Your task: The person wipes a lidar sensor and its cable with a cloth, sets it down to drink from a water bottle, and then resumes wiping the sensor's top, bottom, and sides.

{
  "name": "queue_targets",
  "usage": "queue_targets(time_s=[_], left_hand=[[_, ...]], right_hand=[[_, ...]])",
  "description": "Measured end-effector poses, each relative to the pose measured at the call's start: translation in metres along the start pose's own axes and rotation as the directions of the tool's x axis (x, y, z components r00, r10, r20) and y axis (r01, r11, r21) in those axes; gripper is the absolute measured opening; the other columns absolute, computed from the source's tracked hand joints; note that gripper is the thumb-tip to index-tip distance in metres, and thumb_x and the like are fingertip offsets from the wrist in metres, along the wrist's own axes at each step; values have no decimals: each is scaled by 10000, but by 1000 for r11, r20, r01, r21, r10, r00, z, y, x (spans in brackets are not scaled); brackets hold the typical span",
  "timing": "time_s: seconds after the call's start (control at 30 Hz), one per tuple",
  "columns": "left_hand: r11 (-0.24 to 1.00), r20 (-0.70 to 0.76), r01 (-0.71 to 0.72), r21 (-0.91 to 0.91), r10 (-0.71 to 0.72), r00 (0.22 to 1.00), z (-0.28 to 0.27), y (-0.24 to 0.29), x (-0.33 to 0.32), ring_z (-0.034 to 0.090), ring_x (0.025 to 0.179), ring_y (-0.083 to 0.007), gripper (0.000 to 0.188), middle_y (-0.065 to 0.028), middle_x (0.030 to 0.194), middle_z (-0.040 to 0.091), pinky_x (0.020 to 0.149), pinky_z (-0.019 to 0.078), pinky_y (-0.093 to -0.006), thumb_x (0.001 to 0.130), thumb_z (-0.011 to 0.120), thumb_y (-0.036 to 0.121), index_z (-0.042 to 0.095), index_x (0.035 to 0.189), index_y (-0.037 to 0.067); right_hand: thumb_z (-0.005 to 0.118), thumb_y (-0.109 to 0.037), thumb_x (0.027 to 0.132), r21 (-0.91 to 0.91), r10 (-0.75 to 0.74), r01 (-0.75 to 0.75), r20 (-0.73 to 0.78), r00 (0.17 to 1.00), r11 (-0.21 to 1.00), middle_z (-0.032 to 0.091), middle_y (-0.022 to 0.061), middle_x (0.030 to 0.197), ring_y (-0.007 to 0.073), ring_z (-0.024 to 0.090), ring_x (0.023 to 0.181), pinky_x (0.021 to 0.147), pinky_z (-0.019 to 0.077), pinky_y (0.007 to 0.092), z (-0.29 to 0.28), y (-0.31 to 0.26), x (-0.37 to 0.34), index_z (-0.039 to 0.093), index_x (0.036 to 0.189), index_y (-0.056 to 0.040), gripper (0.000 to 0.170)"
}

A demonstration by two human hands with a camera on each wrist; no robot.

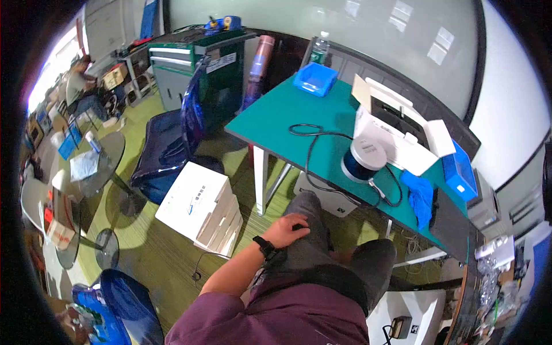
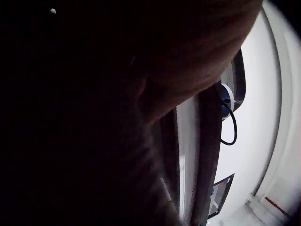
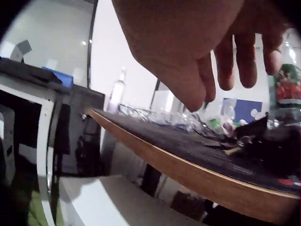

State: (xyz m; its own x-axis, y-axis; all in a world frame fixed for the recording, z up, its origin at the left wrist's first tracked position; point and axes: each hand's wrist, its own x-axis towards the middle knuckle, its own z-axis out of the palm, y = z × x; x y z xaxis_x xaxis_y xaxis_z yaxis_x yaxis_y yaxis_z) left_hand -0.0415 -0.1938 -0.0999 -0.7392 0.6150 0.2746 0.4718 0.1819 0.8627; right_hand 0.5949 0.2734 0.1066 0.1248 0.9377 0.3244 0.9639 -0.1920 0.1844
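Green table (image 1: 264,118) bears open white box (image 1: 382,135), dark contents (image 1: 383,110) inside | right of table: bottle (image 3: 289,57), green-red label (image 3: 287,87) | hands apart: left hand (image 1: 286,231) rests on thigh (image 1: 310,247), right hand (image 3: 188,42) loose near bottle

Head view bright, edges warped; left wrist dark.

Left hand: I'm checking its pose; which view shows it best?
Head view: the left hand is well lit against the trousers. The left wrist view shows a dark, partial close-up; the right wrist view, none.
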Motion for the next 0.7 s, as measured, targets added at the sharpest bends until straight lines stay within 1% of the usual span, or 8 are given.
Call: queue_targets(time_s=[0.03, 0.07, 0.1, 0.13, 0.17, 0.23, 0.5, 0.7], left_hand=[[1000, 22, -7, 1, 7, 1000, -4, 4, 1, 670, 1190, -307, 286, -187, 1288, 692, 990, 534, -411, 952, 768, 268, 748, 1115, 33], [992, 3, 92, -83, -92, 996, -11, 18, 5, 690, 1109, -267, 271, -162, 1204, 715, 937, 548, -383, 951, 776, 246, 748, 1114, 31], [967, -2, 189, -169, -192, 981, -15, 25, 10, 711, 1028, -226, 257, -137, 1119, 738, 885, 562, -355, 949, 783, 223, 747, 1113, 28], [995, -110, -35, -89, 25, 994, -17, 21, 14, 692, 915, -144, 220, -78, 1016, 740, 808, 558, -304, 953, 781, 169, 742, 1111, 21], [976, -76, 128, -177, -143, 987, -25, 39, 19, 680, 924, -127, 200, -56, 1026, 738, 815, 547, -287, 951, 779, 130, 736, 1110, 18], [962, -171, 10, -273, -59, 983, -35, 59, 30, 695, 920, -166, 204, -83, 1008, 724, 804, 548, -303, 930, 788, 122, 732, 1090, 9], [979, -333, -189, -70, 156, 930, -66, 128, 66, 642, 898, -103, 265, -48, 1075, 683, 822, 524, -262, 936, 742, 8, 699, 1197, 23], [964, -291, -156, 216, 216, 932, -63, 167, 113, 605, 1242, -263, 689, -142, 1340, 619, 1021, 507, -393, 847, 863, 144, 527, 1440, 38]], right_hand=[[482, -303, 1100, 183, 68, -63, -22, 997, 981, 654, 201, 1374, 314, 672, 1153, 1012, 542, 458, -4, -9, 1, 677, 1366, -82, 397], [485, -246, 1091, -56, -225, 219, -186, 956, 974, 667, 205, 1345, 304, 674, 1144, 1015, 539, 442, -19, -27, -14, 696, 1338, -67, 371], [514, -225, 1067, 271, -250, 389, -433, 866, 880, 688, 193, 1277, 304, 671, 1116, 949, 540, 417, 20, -22, 15, 723, 1239, -45, 325], [591, -152, 975, 26, -493, 603, -548, 676, 798, 629, 195, 1338, 392, 643, 1111, 1005, 508, 488, 52, -19, 46, 688, 1166, -28, 247], [616, -132, 976, 156, -461, 653, -589, 664, 741, 619, 211, 1337, 396, 622, 1159, 1030, 493, 473, 40, -54, 29, 682, 1174, -6, 244], [664, -91, 977, 378, -394, 742, -665, 634, 554, 599, 242, 1336, 404, 580, 1255, 1080, 464, 443, -3, -135, -20, 668, 1192, 37, 250], [724, -92, 938, 610, -421, 778, -751, 509, -148, 614, 205, 1344, 364, 591, 1262, 1093, 451, 430, -128, -359, -116, 674, 1252, -5, 330], [741, -340, 933, 534, -487, 841, -761, 429, -93, 533, 265, 1473, 446, 531, 1338, 1156, 400, 504, -145, -475, -117, 590, 1402, -45, 575]])
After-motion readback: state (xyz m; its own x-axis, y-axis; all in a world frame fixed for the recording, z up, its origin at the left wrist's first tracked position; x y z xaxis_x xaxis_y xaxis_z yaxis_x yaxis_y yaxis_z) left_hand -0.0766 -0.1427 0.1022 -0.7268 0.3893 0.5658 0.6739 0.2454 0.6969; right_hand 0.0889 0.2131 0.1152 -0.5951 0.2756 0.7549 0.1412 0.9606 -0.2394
